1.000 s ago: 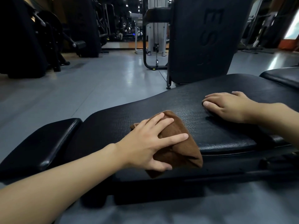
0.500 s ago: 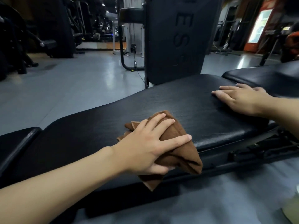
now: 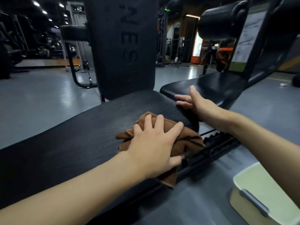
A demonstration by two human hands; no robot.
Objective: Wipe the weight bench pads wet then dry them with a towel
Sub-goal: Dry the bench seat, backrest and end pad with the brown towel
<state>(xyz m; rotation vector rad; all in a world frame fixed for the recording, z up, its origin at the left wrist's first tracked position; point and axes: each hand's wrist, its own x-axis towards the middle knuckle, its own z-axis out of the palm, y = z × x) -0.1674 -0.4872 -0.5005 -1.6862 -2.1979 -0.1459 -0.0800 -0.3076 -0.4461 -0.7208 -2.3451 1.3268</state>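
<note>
A long black bench pad [image 3: 78, 143] runs from lower left to centre right. A bunched brown towel [image 3: 186, 142] lies near the pad's right end, part of it hanging over the near edge. My left hand [image 3: 154, 143] presses flat on the towel with fingers spread and the thumb curled under its near side. My right hand [image 3: 196, 103] rests with fingers spread on the pad's right end, at the gap before the second black pad [image 3: 209, 88].
A tall black upright pad [image 3: 123, 46] stands right behind the bench. A black roller pad [image 3: 222, 23] and a frame rise at upper right. The ridged adjuster rail [image 3: 217, 143] shows below the pad's end. A pale green bin [image 3: 266, 192] sits on the grey floor at lower right.
My left hand has slid the towel to the right along the pad toward its end. My right hand has shifted to the pad's end. The view has swung right, showing the bin.
</note>
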